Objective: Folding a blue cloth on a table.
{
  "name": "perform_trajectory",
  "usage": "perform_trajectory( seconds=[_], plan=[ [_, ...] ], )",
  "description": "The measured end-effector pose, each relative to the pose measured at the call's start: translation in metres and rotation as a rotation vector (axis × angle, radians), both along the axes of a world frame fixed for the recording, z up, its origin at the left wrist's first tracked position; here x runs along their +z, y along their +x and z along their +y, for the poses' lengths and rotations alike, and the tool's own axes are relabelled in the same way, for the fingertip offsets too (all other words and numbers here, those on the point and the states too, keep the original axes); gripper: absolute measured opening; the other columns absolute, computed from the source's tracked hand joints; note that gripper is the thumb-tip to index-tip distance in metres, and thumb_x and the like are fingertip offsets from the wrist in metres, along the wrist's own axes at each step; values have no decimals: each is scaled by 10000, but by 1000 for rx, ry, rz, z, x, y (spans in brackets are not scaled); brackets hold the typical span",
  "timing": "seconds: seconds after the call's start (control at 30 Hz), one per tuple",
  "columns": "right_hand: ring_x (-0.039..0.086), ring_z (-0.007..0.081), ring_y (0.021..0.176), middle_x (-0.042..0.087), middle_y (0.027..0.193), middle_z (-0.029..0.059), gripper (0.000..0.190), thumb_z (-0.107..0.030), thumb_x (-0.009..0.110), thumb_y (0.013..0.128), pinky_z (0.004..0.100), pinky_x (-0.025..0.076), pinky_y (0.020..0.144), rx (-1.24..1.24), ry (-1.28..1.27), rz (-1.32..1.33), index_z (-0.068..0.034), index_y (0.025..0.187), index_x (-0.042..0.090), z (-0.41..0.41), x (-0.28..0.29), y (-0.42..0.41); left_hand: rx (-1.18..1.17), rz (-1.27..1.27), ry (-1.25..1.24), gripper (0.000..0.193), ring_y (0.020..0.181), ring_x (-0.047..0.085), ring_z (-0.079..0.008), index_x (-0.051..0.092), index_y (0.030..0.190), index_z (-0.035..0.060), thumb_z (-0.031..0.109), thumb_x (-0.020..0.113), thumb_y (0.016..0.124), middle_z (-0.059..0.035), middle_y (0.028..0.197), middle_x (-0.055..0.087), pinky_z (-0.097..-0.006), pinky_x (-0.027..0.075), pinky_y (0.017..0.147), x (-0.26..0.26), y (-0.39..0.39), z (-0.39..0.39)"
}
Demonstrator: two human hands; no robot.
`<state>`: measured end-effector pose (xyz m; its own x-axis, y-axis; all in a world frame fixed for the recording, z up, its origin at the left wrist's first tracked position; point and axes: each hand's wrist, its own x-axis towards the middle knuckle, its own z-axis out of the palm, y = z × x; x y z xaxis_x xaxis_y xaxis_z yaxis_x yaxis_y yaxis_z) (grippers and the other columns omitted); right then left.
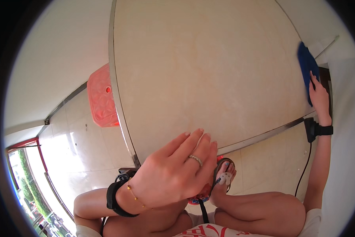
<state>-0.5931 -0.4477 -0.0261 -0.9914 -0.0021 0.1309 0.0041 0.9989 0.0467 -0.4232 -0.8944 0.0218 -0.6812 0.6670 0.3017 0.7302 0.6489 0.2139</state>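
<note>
My right hand (319, 94) reaches far out to the right and rests on a blue cloth (306, 66) at the right edge of the table. The fingers lie along the cloth, which is bunched long and narrow beside the wall. My left hand (177, 169) hovers at the near left corner of the table (201, 74), back upward, its fingers loosely bent and slightly spread. Nothing shows in it, though its palm is hidden. It wears a ring and a thin gold bracelet. Both wrists carry black straps with small devices.
A pink plastic stool (102, 96) stands partly under the table's left edge. Metal trim (263, 134) borders the tabletop. A black cable (304, 170) hangs from the right wrist device. My sandalled foot (226, 174) is below the near edge. White wall (347, 124) stands at right.
</note>
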Motion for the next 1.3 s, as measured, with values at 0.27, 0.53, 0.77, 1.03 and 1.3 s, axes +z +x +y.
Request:
perform_trajectory(
  seconds=[0.27,0.53,0.77,1.03,1.3],
  plan=[
    [506,340,1316,510,1434,176,528,-160,697,840,404,458,1046,635,-157,-232,-68,1342,560,-171,32,106,53,-52,1,332,1038,684,-275,686,1064,-11,117,715,758,-134,1108,682,-361,588,811,7,-9,4],
    [589,297,1237,618,1325,98,427,-122,706,820,401,513,991,793,-358,-311,-114,1243,650,-176,35,115,17,-91,-148,349,1073,676,-282,685,1075,-17,90,690,743,-146,1127,684,-369,580,854,5,-7,-1],
    [550,416,1170,594,1288,212,389,-48,531,938,401,499,936,255,-43,11,-29,1326,548,-39,19,29,59,-68,-115,322,1085,671,-278,665,1102,-19,94,696,803,-142,1129,687,-374,574,865,0,-5,0],
    [659,295,1082,652,1178,126,280,-136,698,759,368,574,771,727,-144,-23,-80,1033,673,-174,24,120,82,-63,-129,355,1106,666,-268,672,1138,-8,121,713,809,-138,1170,683,-393,568,880,5,-9,-1],
    [637,272,1171,656,1271,113,303,-94,676,856,348,531,927,721,-381,-221,-86,1158,697,-157,32,92,55,-52,-74,368,1059,689,-268,708,1080,17,92,690,720,-117,1125,705,-392,578,851,6,-2,0]
  ],
)
